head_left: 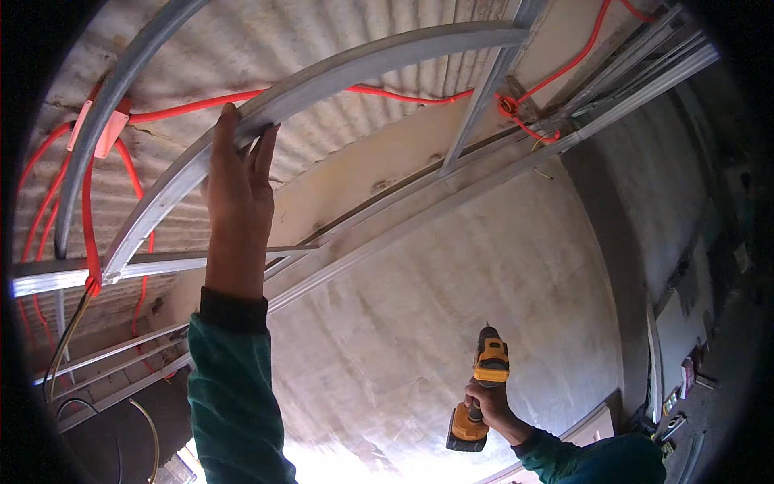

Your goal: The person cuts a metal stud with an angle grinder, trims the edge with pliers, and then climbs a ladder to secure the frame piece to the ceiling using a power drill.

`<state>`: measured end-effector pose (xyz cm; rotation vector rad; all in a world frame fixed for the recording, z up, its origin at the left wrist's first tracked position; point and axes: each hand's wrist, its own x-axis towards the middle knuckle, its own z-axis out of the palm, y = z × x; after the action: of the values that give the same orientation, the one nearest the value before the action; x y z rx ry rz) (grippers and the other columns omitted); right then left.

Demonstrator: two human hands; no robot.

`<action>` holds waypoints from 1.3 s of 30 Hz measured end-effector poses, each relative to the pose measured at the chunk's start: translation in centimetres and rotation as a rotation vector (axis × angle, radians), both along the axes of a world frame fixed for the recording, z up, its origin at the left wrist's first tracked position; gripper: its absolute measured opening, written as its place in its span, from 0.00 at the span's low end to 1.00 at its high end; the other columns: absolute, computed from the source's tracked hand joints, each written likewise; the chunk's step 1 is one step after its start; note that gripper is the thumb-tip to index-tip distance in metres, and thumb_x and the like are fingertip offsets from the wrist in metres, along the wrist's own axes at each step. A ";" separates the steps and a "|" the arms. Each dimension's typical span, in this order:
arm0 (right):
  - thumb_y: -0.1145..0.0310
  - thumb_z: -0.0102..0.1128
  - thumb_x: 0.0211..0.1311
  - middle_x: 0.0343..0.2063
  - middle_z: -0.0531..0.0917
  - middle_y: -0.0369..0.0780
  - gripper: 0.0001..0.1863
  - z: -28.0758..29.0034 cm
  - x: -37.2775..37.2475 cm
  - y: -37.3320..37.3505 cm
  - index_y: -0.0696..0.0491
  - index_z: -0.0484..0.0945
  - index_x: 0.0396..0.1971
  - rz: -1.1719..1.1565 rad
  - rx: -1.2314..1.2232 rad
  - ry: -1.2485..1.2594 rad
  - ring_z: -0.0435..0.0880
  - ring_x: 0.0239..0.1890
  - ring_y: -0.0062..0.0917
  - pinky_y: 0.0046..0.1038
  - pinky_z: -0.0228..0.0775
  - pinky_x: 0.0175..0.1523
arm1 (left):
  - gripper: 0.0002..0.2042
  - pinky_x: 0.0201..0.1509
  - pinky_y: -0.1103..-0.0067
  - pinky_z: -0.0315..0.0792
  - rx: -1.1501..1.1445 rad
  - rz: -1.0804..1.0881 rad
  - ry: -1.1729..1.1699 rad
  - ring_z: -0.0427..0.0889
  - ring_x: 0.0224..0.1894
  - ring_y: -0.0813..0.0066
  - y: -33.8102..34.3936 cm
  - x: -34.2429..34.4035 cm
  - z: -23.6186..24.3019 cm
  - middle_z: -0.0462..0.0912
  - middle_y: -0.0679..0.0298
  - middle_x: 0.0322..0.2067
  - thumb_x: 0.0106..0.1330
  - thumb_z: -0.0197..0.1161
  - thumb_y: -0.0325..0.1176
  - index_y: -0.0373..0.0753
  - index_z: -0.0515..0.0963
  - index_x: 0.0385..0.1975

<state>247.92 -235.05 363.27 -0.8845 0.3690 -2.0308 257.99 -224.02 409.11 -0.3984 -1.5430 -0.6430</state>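
Observation:
Overhead, my left hand (pixel 240 185) is raised with its fingers on a long galvanized metal channel (pixel 379 50), which looks curved in this lens and crosses other metal framing (pixel 472 117) below a corrugated ceiling. My right hand (pixel 487 403) grips a yellow and black cordless drill (pixel 490 359) low on the right, upright, with a short bit pointing upward, away from the channel. Red flexible conduit (pixel 185 105) runs along the ceiling behind the channel to an orange junction box (pixel 110 137) at the left.
Metal rails (pixel 629 101) run along the top of a pale plastered wall (pixel 419 282). Loose wires (pixel 149 427) hang at the lower left beside bright light. At the far right, boards (pixel 677 339) and small items lie along the dark floor.

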 end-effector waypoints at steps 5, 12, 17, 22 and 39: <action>0.82 0.55 0.44 0.16 0.72 0.34 0.22 -0.3 1.3 -0.8 0.57 0.65 0.44 0.015 -0.008 -0.007 0.72 0.14 0.20 0.24 0.67 0.21 | 0.15 0.54 0.76 0.77 -0.001 -0.008 0.038 0.77 0.48 0.67 -0.5 0.9 0.7 0.75 0.57 0.43 0.62 0.62 0.34 0.31 0.72 0.44; 0.76 0.58 0.49 0.20 0.74 0.34 0.09 -0.8 5.6 -2.0 0.53 0.69 0.31 -0.028 0.008 0.076 0.73 0.17 0.19 0.22 0.68 0.23 | 0.17 0.57 0.74 0.73 -0.181 0.149 0.028 0.75 0.50 0.67 -2.0 9.5 1.2 0.74 0.57 0.44 0.63 0.60 0.33 0.33 0.69 0.49; 0.78 0.53 0.48 0.25 0.65 0.29 0.16 -2.7 18.1 0.8 0.47 0.69 0.39 -0.066 0.053 -0.100 0.63 0.20 0.15 0.20 0.63 0.23 | 0.25 0.40 0.75 0.72 -0.101 0.299 0.076 0.75 0.39 0.70 0.7 17.9 1.5 0.74 0.61 0.42 0.59 0.64 0.39 0.37 0.64 0.53; 0.80 0.52 0.45 0.28 0.68 0.32 0.29 -2.0 27.9 7.2 0.53 0.64 0.53 -0.181 0.051 -0.069 0.65 0.19 0.17 0.22 0.63 0.28 | 0.25 0.20 0.82 0.67 0.002 -0.161 0.205 0.72 0.24 0.78 7.6 27.3 -1.5 0.71 0.62 0.30 0.57 0.68 0.42 0.36 0.62 0.43; 0.77 0.59 0.49 0.18 0.73 0.34 0.10 1.2 5.8 0.5 0.53 0.69 0.30 0.009 -0.033 0.017 0.73 0.17 0.20 0.24 0.67 0.23 | 0.23 0.62 0.78 0.69 -0.050 0.087 -0.103 0.73 0.54 0.67 -0.3 10.6 3.8 0.69 0.52 0.50 0.67 0.54 0.45 0.33 0.63 0.52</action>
<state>253.68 -234.57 364.51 -0.9230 0.3413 -2.0270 268.62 -224.32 412.88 -0.3378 -1.6680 -0.5660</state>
